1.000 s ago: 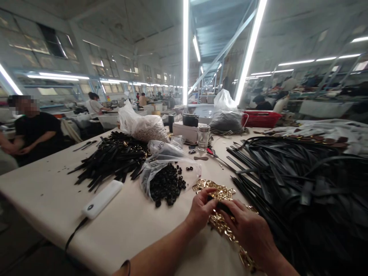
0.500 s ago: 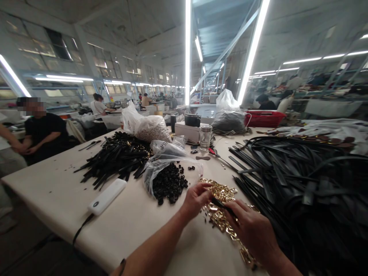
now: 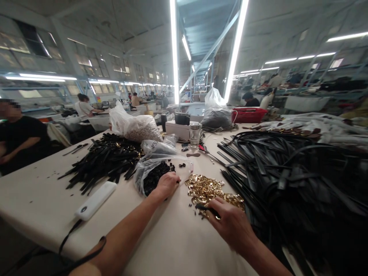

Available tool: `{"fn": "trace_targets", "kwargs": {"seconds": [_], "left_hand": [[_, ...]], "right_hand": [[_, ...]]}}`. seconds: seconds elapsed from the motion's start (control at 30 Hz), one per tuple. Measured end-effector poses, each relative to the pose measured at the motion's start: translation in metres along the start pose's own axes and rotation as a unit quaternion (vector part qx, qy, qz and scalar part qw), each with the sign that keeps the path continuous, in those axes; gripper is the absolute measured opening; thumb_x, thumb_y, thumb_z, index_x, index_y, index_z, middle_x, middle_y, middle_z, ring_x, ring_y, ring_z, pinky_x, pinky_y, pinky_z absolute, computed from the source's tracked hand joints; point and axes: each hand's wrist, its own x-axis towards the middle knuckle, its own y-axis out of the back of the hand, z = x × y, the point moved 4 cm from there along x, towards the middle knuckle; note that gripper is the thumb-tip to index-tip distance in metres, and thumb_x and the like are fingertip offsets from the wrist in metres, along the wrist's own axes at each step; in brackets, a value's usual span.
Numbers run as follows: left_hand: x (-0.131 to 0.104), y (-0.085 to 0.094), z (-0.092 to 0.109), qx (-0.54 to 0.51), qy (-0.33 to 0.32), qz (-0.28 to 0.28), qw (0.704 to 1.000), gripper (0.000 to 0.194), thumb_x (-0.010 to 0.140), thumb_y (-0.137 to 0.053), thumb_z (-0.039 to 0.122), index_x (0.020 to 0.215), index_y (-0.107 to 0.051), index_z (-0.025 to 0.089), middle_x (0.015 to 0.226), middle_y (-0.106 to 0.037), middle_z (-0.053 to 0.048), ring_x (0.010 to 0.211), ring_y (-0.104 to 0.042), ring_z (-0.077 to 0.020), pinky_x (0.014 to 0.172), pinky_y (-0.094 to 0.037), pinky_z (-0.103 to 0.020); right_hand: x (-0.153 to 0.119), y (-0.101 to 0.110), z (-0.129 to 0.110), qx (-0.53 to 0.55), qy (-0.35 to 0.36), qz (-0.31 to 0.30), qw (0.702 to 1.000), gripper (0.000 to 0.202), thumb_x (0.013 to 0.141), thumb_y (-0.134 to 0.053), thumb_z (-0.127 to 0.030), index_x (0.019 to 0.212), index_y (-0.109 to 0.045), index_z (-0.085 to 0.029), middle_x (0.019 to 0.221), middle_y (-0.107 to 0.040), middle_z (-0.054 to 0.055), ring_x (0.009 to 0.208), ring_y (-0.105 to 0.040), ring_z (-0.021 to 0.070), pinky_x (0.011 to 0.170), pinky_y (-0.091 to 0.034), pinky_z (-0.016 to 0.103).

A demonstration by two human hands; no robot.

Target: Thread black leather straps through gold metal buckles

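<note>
On the pale table [image 3: 161, 245], a clear bag [image 3: 156, 147] bore partly legible print ending in "SA". Gold buckles [image 3: 201, 186] lay heaped nearby. The right hand [image 3: 231, 221] gripped a short black strap [image 3: 202, 207] over the heap's near edge. The left hand [image 3: 167, 184], half a second earlier at that strap, had shifted to the black loops [image 3: 154, 173] in the bag's mouth; whether it pinched one, I could not tell.

The right hand [image 3: 232, 221] hides part of the black strip [image 3: 203, 207] it holds.
</note>
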Motion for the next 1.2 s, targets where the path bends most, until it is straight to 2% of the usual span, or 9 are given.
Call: {"fn": "trace_targets", "kwargs": {"seconds": [0.1,0.17,0.27,0.33,0.43,0.73,1.0,1.1,1.2], "left_hand": [[-0.006,0.000,0.012,-0.051,0.002,0.018,0.999,0.016,0.077,-0.061,0.021,0.086,-0.074,0.017,0.089,-0.069,-0.008,0.086,-0.063,-0.0214,0.084,-0.046,-0.032],[-0.015,-0.006,0.022,-0.225,0.026,0.008,0.974,0.021,0.079,-0.062,0.030,0.092,-0.073,0.016,0.086,-0.070,-0.007,0.079,-0.064,-0.0199,0.076,-0.049,-0.031],[-0.031,-0.029,0.036,-0.555,0.113,-0.030,0.823,0.031,0.071,-0.074,0.036,0.092,-0.072,0.014,0.081,-0.071,-0.007,0.066,-0.064,-0.0149,0.064,-0.050,-0.026],[-0.040,-0.045,0.043,-0.662,0.162,-0.048,0.731,0.034,0.065,-0.080,0.036,0.089,-0.072,0.013,0.079,-0.071,-0.007,0.061,-0.063,-0.0109,0.060,-0.049,-0.021],[-0.047,-0.059,0.052,-0.724,0.181,-0.072,0.661,0.032,0.064,-0.083,0.031,0.086,-0.071,0.011,0.075,-0.070,-0.006,0.057,-0.061,-0.0073,0.055,-0.048,-0.016],[-0.052,-0.065,0.065,-0.796,0.229,-0.105,0.551,0.018,0.071,-0.078,0.017,0.085,-0.067,0.012,0.076,-0.069,-0.001,0.058,-0.063,-0.0050,0.053,-0.052,-0.010],[-0.057,-0.070,0.059,-0.807,0.299,-0.143,0.489,0.006,0.079,-0.066,0.013,0.078,-0.062,0.009,0.066,-0.066,-0.003,0.050,-0.061,-0.0066,0.051,-0.053,-0.013],[-0.057,-0.070,0.060,-0.805,0.276,-0.139,0.506,0.012,0.075,-0.071,0.015,0.079,-0.062,0.010,0.067,-0.065,-0.001,0.050,-0.060,-0.0059,0.051,-0.052,-0.013],[-0.049,-0.064,0.055,-0.782,0.237,-0.098,0.568,0.021,0.068,-0.078,0.018,0.083,-0.064,0.012,0.072,-0.066,-0.001,0.053,-0.060,-0.0054,0.052,-0.050,-0.012]], "right_hand": [[0.003,-0.002,0.005,0.058,-0.028,-0.001,0.998,0.012,0.086,-0.051,-0.026,0.079,-0.061,-0.024,0.080,-0.063,-0.002,0.068,-0.061,0.0143,0.062,-0.042,0.024],[0.005,-0.001,0.008,0.082,-0.039,0.013,0.996,0.012,0.086,-0.051,-0.026,0.080,-0.062,-0.024,0.081,-0.063,-0.001,0.071,-0.061,0.0145,0.065,-0.043,0.024],[0.006,0.000,0.012,0.081,-0.041,0.051,0.995,0.013,0.086,-0.050,-0.025,0.083,-0.062,-0.023,0.082,-0.063,0.001,0.072,-0.061,0.0151,0.066,-0.044,0.024],[0.006,0.000,0.013,0.066,-0.034,0.074,0.994,0.014,0.087,-0.049,-0.026,0.084,-0.062,-0.022,0.081,-0.062,0.002,0.072,-0.060,0.0151,0.066,-0.043,0.023],[0.005,0.001,0.013,0.041,-0.023,0.093,0.995,0.018,0.089,-0.046,-0.026,0.085,-0.062,-0.021,0.080,-0.061,0.002,0.070,-0.060,0.0142,0.065,-0.042,0.022],[0.004,-0.002,0.010,0.006,0.013,0.092,0.996,0.022,0.093,-0.044,-0.024,0.089,-0.065,-0.020,0.081,-0.062,0.003,0.067,-0.060,0.0126,0.061,-0.037,0.022],[0.004,-0.005,0.008,0.048,0.045,0.065,0.996,0.019,0.094,-0.045,-0.026,0.092,-0.063,-0.021,0.082,-0.062,0.002,0.067,-0.059,0.0119,0.061,-0.037,0.022],[0.004,-0.006,0.008,0.043,0.045,0.059,0.996,0.018,0.094,-0.045,-0.026,0.093,-0.062,-0.021,0.082,-0.061,0.002,0.067,-0.058,0.0119,0.062,-0.036,0.022],[0.005,-0.004,0.013,0.003,0.035,0.065,0.997,0.019,0.094,-0.044,-0.025,0.089,-0.063,-0.020,0.080,-0.061,0.002,0.066,-0.058,0.0122,0.060,-0.034,0.023]]}}
